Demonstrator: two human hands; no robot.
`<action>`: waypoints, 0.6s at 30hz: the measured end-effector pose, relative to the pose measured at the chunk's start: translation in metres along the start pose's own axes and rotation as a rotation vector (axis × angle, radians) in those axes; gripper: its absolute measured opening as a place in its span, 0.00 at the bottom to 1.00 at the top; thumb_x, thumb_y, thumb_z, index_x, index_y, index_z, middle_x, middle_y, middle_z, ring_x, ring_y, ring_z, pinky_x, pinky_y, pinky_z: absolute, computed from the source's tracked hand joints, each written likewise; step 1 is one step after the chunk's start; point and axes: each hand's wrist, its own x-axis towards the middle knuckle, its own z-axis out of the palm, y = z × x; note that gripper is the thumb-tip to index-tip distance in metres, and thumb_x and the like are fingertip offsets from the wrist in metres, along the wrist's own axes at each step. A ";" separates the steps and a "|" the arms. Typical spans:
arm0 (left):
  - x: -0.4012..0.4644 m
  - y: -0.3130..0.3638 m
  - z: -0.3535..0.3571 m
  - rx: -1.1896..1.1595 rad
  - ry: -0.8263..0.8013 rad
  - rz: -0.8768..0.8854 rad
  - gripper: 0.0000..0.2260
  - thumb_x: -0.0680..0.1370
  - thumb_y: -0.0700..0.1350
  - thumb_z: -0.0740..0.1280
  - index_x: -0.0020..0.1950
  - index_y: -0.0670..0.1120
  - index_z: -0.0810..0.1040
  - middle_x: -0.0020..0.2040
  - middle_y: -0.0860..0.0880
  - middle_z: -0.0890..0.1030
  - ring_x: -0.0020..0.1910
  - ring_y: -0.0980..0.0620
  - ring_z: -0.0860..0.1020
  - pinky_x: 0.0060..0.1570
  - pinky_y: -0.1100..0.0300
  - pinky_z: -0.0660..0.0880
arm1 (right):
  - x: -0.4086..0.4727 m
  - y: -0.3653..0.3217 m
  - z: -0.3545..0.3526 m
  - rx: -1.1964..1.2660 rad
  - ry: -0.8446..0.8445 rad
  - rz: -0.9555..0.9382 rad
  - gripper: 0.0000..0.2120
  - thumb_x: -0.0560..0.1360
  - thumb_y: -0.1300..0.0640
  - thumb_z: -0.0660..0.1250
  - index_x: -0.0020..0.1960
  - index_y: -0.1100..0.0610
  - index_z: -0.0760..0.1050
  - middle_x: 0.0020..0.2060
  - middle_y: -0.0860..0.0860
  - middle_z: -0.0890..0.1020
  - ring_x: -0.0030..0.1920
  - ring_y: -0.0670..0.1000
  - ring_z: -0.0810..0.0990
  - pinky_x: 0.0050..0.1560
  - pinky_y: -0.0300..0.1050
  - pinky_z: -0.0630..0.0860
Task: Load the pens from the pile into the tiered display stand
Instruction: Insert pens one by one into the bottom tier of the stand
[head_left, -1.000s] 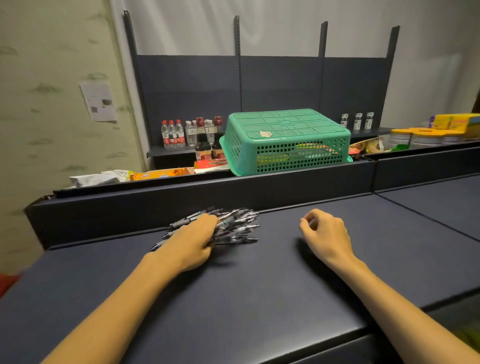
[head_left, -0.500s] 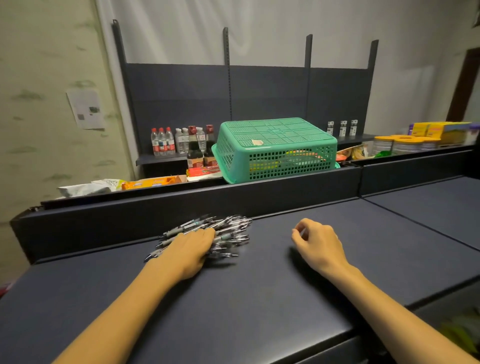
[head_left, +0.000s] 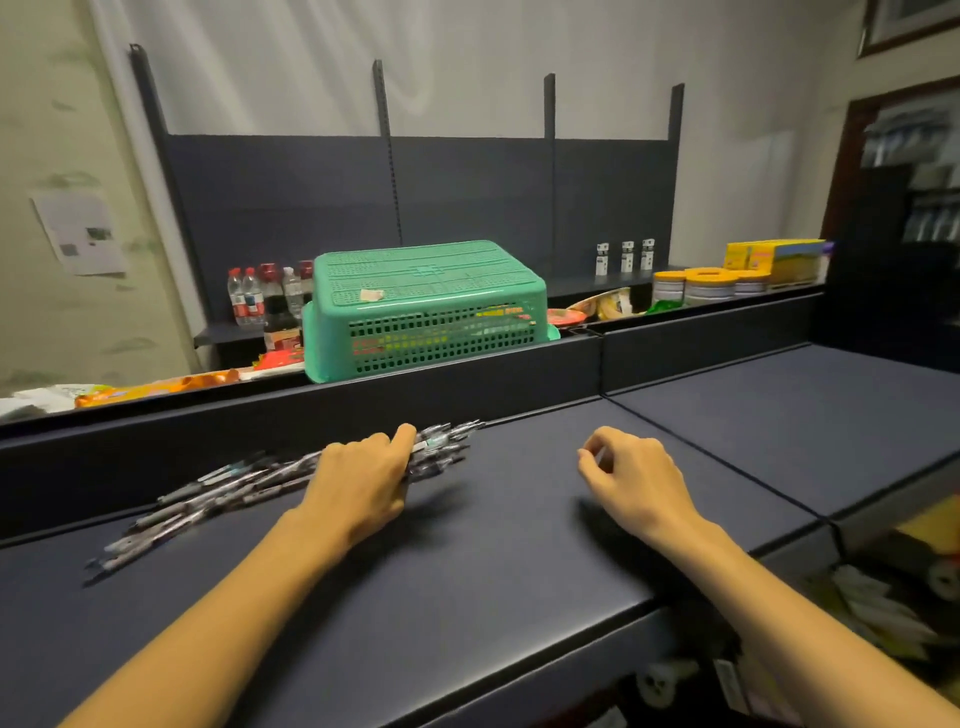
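A pile of dark-barrelled pens (head_left: 249, 486) with silvery tips lies fanned on the dark shelf top (head_left: 493, 561), at ten o'clock from centre. Behind the raised ledge at twelve o'clock sits an upturned green basket (head_left: 426, 306), drink bottles (head_left: 249, 296) at its left. The left hand (head_left: 363, 480) rests on the pile, fingers curled over the pens. The right hand (head_left: 631, 478), at three o'clock of the pile, is loosely curled; whether it pinches anything, I cannot tell.

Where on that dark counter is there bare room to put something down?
Free: the stretch between the left hand and right hand, the front strip toward the counter edge, and the whole section right of the seam. Crowded: the pile of pens at the left, and the ledge around the green basket.
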 end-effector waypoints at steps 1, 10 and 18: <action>0.012 0.020 0.000 0.030 -0.003 0.020 0.16 0.67 0.44 0.73 0.51 0.44 0.74 0.33 0.47 0.78 0.29 0.42 0.78 0.27 0.59 0.60 | 0.003 0.018 -0.012 0.006 0.003 -0.003 0.07 0.77 0.50 0.64 0.44 0.52 0.76 0.35 0.48 0.81 0.39 0.54 0.79 0.38 0.46 0.74; 0.113 0.209 -0.002 0.027 0.102 0.092 0.21 0.55 0.37 0.75 0.45 0.45 0.73 0.28 0.47 0.73 0.22 0.42 0.73 0.21 0.63 0.53 | 0.030 0.184 -0.129 -0.023 0.034 -0.003 0.07 0.77 0.50 0.65 0.46 0.52 0.78 0.35 0.46 0.80 0.40 0.52 0.79 0.42 0.50 0.78; 0.210 0.340 0.017 -0.054 0.209 0.230 0.20 0.60 0.41 0.74 0.47 0.47 0.69 0.29 0.48 0.74 0.23 0.43 0.73 0.21 0.62 0.57 | 0.060 0.307 -0.197 -0.037 0.061 0.064 0.06 0.76 0.49 0.66 0.45 0.50 0.78 0.34 0.44 0.79 0.38 0.49 0.78 0.41 0.51 0.79</action>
